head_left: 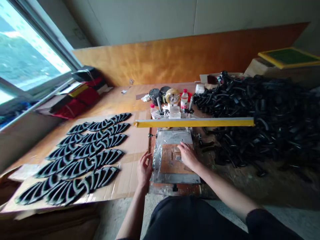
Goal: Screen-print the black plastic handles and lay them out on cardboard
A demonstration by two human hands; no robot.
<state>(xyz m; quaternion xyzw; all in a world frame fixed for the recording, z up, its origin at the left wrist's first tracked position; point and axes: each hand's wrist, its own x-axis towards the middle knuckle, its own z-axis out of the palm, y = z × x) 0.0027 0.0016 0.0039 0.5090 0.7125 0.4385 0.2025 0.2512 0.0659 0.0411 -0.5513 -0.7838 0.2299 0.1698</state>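
Head cam here: wooden bench [107, 100], heap of black plastic parts [260, 113] on the right, cardboard sheet [133, 160] of black fan-shaped pieces [82, 160] on the left. Between them, right hand [188, 156] rests on a plastic-wrapped metal plate [173, 138], fingers together; left hand [144, 169] sits just beside it, fingers spread.

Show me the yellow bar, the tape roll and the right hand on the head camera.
yellow bar [195, 122], head view, middle of its long yellow face
tape roll [172, 96], head view, middle of the roll's tape band
right hand [188, 155], head view, back of the hand
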